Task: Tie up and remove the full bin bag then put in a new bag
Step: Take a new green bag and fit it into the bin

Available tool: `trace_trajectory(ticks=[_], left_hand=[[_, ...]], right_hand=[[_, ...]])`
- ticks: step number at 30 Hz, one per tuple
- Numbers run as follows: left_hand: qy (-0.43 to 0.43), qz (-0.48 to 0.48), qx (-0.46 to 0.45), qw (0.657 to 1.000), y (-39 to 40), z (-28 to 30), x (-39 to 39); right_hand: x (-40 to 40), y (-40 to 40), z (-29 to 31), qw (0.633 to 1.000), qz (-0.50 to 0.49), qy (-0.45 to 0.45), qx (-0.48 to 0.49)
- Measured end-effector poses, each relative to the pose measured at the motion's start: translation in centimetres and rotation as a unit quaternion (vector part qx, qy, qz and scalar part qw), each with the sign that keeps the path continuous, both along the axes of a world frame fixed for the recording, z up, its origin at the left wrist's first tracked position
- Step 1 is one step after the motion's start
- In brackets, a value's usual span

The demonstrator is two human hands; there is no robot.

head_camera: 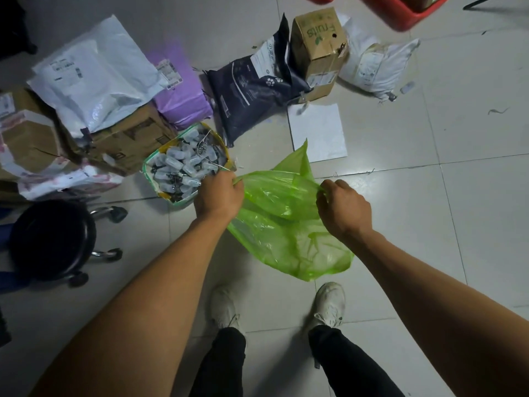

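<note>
A thin, translucent green bin bag (286, 233) hangs in the air above the tiled floor, between my two hands. My left hand (219, 194) is shut on the bag's left top edge. My right hand (343, 207) is shut on its right top edge. One handle flap of the bag sticks up at the back. The bag looks empty and crumpled. Just left of my left hand stands a small bin (186, 164) with a green and yellow rim, filled with several small grey-white plastic pieces and wires.
Parcels crowd the floor at the back: cardboard boxes (128, 138), white mailers (97, 75), a purple package (183, 101), a dark bag (252, 93), a "fruits" carton (317, 44). A white sheet (317, 133) lies flat. A black wheeled stool (54, 239) stands left. My shoes (329, 305) are below.
</note>
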State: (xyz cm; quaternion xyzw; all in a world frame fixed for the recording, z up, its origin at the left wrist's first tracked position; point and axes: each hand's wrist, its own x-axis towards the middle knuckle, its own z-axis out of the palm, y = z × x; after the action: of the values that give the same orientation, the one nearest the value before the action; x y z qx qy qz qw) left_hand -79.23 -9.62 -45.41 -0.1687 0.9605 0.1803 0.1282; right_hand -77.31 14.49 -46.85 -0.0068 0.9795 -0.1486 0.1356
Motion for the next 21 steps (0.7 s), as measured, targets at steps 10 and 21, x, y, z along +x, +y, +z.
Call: trace_trajectory(ticks=[10,21], left_hand=[[0.052,-0.001,0.023,0.998,-0.8,-10.7,-3.4],[0.093,-0.039,0.034,0.994,-2.1,-22.3,-6.1]], right_hand=[[-4.8,-0.7,-9.1,0.993,-0.010,0.118,0.004],[-8.0,-1.3,-20.0,0.974,-0.005,0.225,0.011]])
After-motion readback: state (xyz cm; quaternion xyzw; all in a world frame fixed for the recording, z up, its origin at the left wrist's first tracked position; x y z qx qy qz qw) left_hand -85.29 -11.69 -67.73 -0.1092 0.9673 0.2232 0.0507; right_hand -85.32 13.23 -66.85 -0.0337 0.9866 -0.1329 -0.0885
